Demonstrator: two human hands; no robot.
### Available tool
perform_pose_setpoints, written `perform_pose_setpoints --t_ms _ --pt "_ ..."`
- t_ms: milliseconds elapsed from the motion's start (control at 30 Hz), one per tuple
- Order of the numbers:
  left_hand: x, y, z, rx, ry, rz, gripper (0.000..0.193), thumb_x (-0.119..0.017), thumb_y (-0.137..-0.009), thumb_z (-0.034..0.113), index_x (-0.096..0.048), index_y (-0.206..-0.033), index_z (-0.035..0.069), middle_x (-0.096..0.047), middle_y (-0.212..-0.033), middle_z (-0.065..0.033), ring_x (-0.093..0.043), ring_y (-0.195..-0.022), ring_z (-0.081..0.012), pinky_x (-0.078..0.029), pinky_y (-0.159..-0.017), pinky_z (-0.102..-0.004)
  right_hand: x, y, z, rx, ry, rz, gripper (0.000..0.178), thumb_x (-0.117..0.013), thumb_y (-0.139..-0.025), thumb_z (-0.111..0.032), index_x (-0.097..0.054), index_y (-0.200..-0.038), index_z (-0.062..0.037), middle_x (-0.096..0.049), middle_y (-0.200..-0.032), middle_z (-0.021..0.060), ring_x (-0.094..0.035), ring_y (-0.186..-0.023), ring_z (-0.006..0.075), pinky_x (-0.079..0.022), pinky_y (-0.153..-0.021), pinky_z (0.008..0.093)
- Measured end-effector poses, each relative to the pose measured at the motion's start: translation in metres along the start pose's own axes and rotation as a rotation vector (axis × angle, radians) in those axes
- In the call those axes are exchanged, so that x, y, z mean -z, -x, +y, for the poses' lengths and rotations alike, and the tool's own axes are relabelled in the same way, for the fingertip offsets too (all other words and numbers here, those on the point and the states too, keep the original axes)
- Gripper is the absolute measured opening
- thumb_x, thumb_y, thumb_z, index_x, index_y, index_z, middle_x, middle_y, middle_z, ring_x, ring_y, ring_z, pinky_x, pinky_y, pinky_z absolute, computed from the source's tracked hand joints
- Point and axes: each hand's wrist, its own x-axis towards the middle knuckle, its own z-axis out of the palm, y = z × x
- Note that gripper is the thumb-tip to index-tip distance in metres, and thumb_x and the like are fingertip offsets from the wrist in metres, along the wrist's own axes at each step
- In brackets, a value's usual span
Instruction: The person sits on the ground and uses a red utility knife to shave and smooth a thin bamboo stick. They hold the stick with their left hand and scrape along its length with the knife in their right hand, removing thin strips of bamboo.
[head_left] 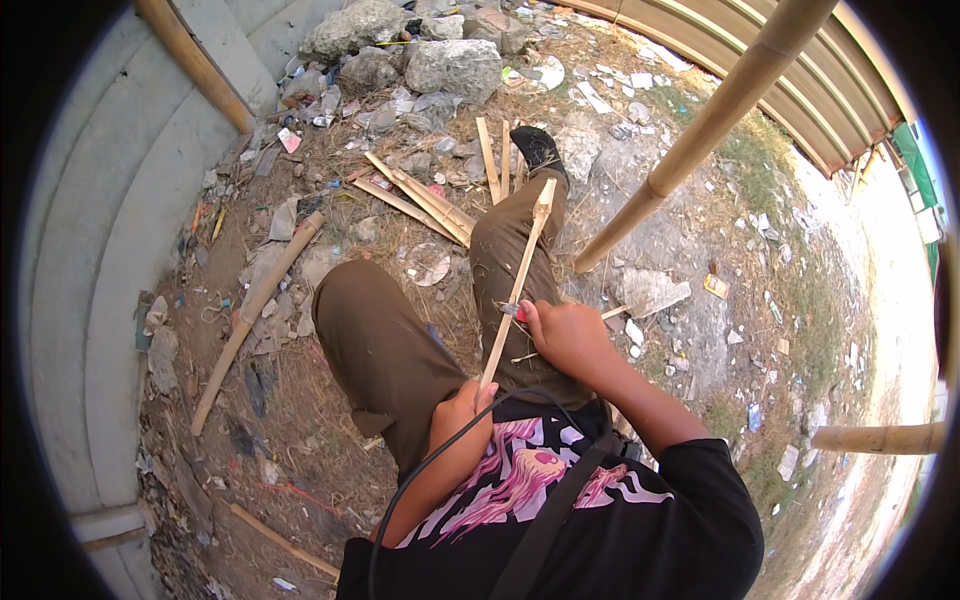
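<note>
A long pale bamboo strip (527, 255) lies slantwise over my right thigh, its knobby far end near the knee. My left hand (462, 415) is closed round its near end, close to my belly. My right hand (572, 338) grips a small knife (510, 310), its short grey blade against the middle of the strip and a bit of red showing by the thumb. Most of the knife's handle is hidden in the fist; a pale stick-like end pokes out on the hand's far side. Thin shavings cling to my trousers.
Several split bamboo pieces (425, 205) lie beyond my knees. A bamboo pole (700, 130) slants up at the right, close to my right leg. Another pole (255, 320) rests on littered ground at left, beside a grey wall (110, 260). Rocks (452, 70) sit at the back.
</note>
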Motion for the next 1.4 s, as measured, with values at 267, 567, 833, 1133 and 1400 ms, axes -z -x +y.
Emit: perform_pose_setpoints --t_ms 267,567,833,1133,1400 --pt "-0.005 0.002 -0.004 -0.06 -0.002 0.048 0.039 -0.062 -0.105 0.025 -0.052 -0.08 -0.003 -0.051 -0.062 -0.0276 -0.049 -0.052 -0.0432 -0.039 -0.051 -0.0456 0.006 0.006 -0.009 -0.058 -0.028 -0.084 0.054 -0.044 -0.109 -0.042 -0.071 -0.078 -0.0064 -0.066 -0.06 0.0185 -0.068 -0.056 0.0394 -0.054 -0.053 0.0491" --pt "-0.004 0.005 -0.003 -0.052 -0.006 0.042 0.041 -0.063 -0.105 0.026 -0.054 -0.078 -0.004 -0.051 -0.06 -0.0254 -0.046 -0.047 -0.0348 -0.038 -0.05 -0.0438 0.011 0.016 -0.018 -0.06 -0.055 -0.159 0.053 -0.043 -0.109 -0.043 -0.073 -0.082 -0.0084 -0.065 -0.062 0.0203 -0.067 -0.06 0.0421 -0.053 -0.057 0.0523" --pt "-0.007 0.003 -0.008 -0.041 0.002 0.021 0.041 -0.063 -0.104 0.025 -0.055 -0.078 -0.004 -0.055 -0.06 -0.0243 -0.057 -0.049 -0.035 -0.042 -0.051 -0.0438 0.015 0.028 -0.025 -0.049 -0.086 -0.194 0.053 -0.044 -0.108 -0.043 -0.073 -0.081 -0.008 -0.065 -0.062 0.0199 -0.067 -0.059 0.0414 -0.053 -0.057 0.0518" --pt "0.004 0.007 -0.007 0.094 -0.006 -0.065 0.035 -0.07 -0.099 0.028 -0.062 -0.103 -0.005 -0.068 -0.075 -0.0195 -0.07 -0.068 -0.0268 -0.052 -0.064 -0.0392 0.013 0.038 -0.031 -0.017 -0.05 -0.115 0.052 -0.047 -0.108 -0.041 -0.071 -0.077 -0.0072 -0.065 -0.058 0.0171 -0.067 -0.053 0.0381 -0.053 -0.05 0.0481" --pt "0.069 0.076 -0.019 -0.126 -0.261 -0.012 0.041 -0.072 -0.097 0.027 -0.058 -0.122 -0.003 -0.066 -0.085 -0.017 -0.067 -0.077 -0.0292 -0.053 -0.073 -0.0416 0.007 0.036 -0.025 -0.069 -0.059 -0.072 0.044 -0.05 -0.107 -0.04 -0.069 -0.08 -0.011 -0.061 -0.055 0.0158 -0.064 -0.051 0.038 -0.05 -0.047 0.0477"
